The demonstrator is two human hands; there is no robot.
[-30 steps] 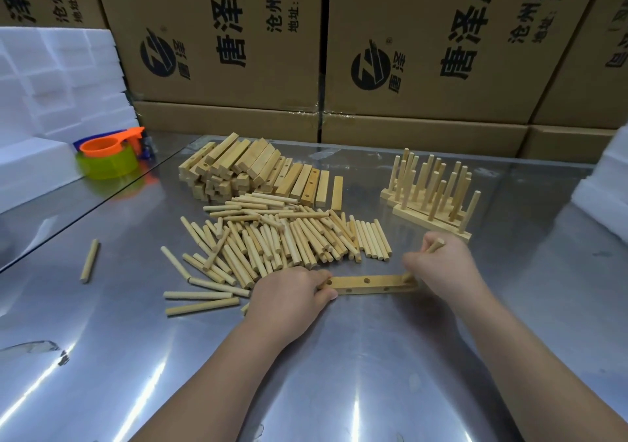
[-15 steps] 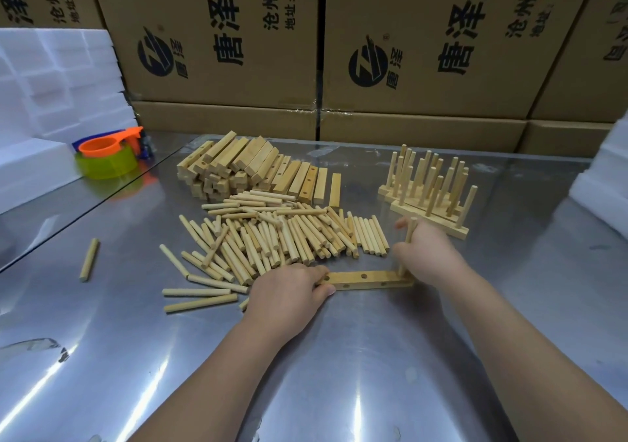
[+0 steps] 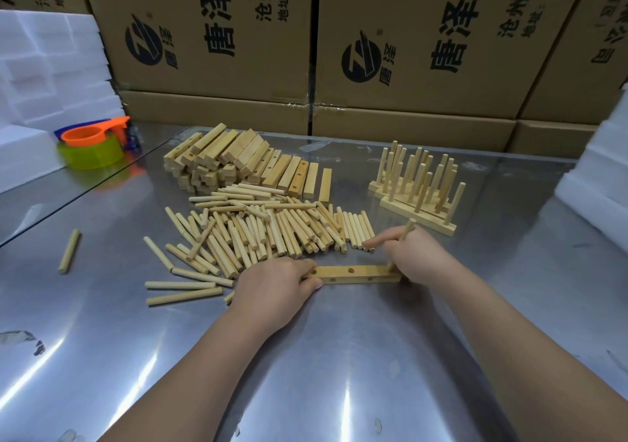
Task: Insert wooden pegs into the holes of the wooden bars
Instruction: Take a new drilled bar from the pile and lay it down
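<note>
Head view: the wooden bar (image 3: 356, 274) lies crosswise mid-bench with its holes showing. The left hand (image 3: 275, 288) pinches its left end. The right hand (image 3: 418, 254) grips a peg (image 3: 406, 233), slightly tilted, whose lower tip meets the bar's right end. Loose pegs (image 3: 265, 234) lie just behind the bar, and pegged bars (image 3: 418, 200) stand near, behind the right hand. Between the forearms, the steel bench (image 3: 339, 356) surface reaches toward the near edge.

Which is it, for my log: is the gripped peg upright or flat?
Upright, slightly tilted: the right hand grips the peg, lower end at the right end of the bar. Seating depth: cannot tell.
</note>
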